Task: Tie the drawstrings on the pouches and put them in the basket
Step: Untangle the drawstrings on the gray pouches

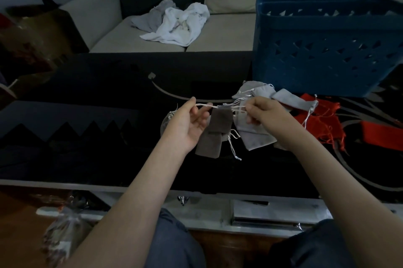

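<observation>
A small brown-grey pouch (220, 120) hangs between my hands above the dark table. My left hand (189, 125) pinches its white drawstring (202, 105) on the left side. My right hand (261, 111) pinches the strings on the right, and the cord is pulled taut between them. A second brown-grey pouch (208, 144) lies below it with loose white strings. Several light grey pouches (254, 137) lie under and behind my right hand. Red pouches (320, 121) lie further right. The blue basket (327, 49) stands at the back right of the table.
The black table (87, 137) has a pale front edge. A sofa behind it holds crumpled white and grey cloths (176, 23). A brown bag (32, 36) sits at the far left. A plastic-wrapped bundle (63, 230) lies on the floor by my left knee.
</observation>
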The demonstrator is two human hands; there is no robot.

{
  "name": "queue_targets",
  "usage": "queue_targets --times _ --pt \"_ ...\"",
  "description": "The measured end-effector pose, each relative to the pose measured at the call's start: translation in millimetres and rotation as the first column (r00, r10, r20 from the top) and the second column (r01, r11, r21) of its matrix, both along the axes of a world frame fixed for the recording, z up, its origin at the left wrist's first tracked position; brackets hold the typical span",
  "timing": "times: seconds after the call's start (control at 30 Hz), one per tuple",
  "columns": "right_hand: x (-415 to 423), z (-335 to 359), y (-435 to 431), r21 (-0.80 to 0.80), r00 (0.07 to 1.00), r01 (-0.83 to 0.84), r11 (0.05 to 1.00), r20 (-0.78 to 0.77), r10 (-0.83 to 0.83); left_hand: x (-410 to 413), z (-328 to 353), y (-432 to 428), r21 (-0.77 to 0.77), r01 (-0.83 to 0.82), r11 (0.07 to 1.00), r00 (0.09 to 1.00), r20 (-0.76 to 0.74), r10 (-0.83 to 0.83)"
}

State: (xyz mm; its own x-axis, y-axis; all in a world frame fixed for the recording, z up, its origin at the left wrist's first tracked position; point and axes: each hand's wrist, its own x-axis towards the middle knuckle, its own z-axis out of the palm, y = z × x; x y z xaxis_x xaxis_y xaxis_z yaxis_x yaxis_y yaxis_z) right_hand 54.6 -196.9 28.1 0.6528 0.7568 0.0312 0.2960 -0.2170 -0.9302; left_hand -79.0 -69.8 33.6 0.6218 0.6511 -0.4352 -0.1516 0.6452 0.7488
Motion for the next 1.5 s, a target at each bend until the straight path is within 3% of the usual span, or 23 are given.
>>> queue_targets --times 0.17,0.3,0.63,0.8,0.97,1.17,1.33,1.5 --pt "1.8 4.3 0.7 0.121 0.96 0.031 0.992 -0.281 0.004 -1.9 0.3 1.1 -0.204 -0.005 0.979 0.985 0.168 0.04" --pt "6.9 3.4 -1.0 0.209 0.92 0.009 0.978 -0.384 0.073 -1.0 1.1 -0.8 -0.254 -0.055 0.966 0.968 0.224 0.114" --pt "13.4 -2.7 -1.7 0.179 0.936 0.044 0.983 -0.35 0.022 5.9 0.3 -3.6 -0.102 -0.104 0.989 0.983 0.144 0.118" --pt "13.2 -2.2 -5.6 0.084 0.972 0.054 0.995 -0.233 -0.033 4.7 -0.8 -7.3 -0.172 -0.067 0.983 0.996 0.043 0.075" --pt "19.0 1.7 -12.3 -0.026 0.983 0.165 0.986 -0.076 -0.167 -0.2 2.3 -4.5 -0.095 -0.065 0.993 0.998 -0.008 0.065" --pt "17.0 5.2 -15.5 0.021 0.97 0.244 0.97 0.01 -0.244 -2.6 9.8 -6.7 -0.046 -0.041 0.998 0.999 0.003 0.041" --pt "10.5 16.0 -19.9 0.202 0.996 0.064 0.977 -0.068 -0.051 -4.4 18.8 -11.8 0.129 0.154 0.98 0.983 -0.125 -0.137" --pt "-1.5 25.6 -19.9 0.27 0.983 -0.162 0.949 -0.043 0.18 -0.3 12.5 -26.2 0.326 0.371 0.87 0.914 -0.291 -0.281"
